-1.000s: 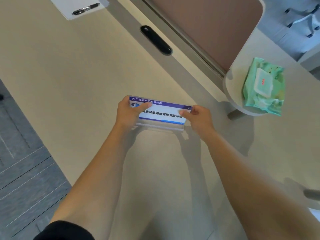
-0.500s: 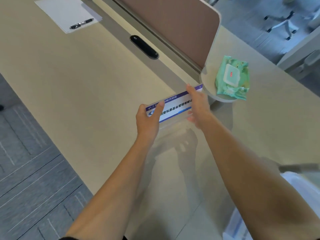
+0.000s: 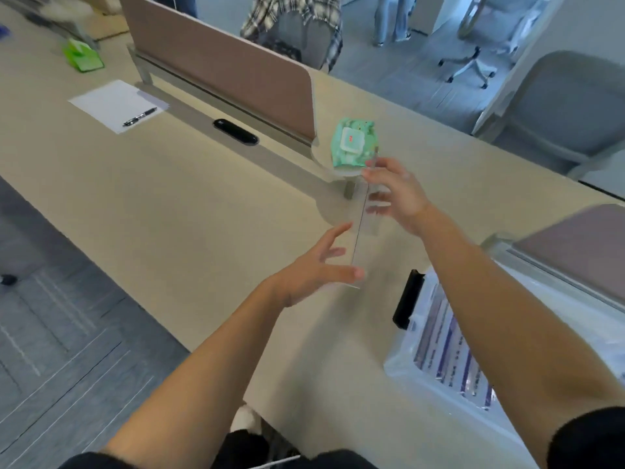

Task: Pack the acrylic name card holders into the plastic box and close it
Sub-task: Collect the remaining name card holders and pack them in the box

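I hold one clear acrylic name card holder above the desk, turned edge-on so its printed card does not show. My left hand grips its near end with thumb and fingers. My right hand pinches its far end, fingers spread. At the lower right stands the open clear plastic box with a black latch on its near wall. Several name card holders with purple-striped cards stand inside it. My right forearm crosses over the box.
A green pack of wet wipes lies on a small round shelf by the brown desk divider. Paper with a pen lies far left. A black cable port sits in the desk. Office chairs and a person stand beyond.
The holder has been lifted off the desk and swung round toward the right, from face-on to edge-on. My view has turned right, so the plastic box shows now.
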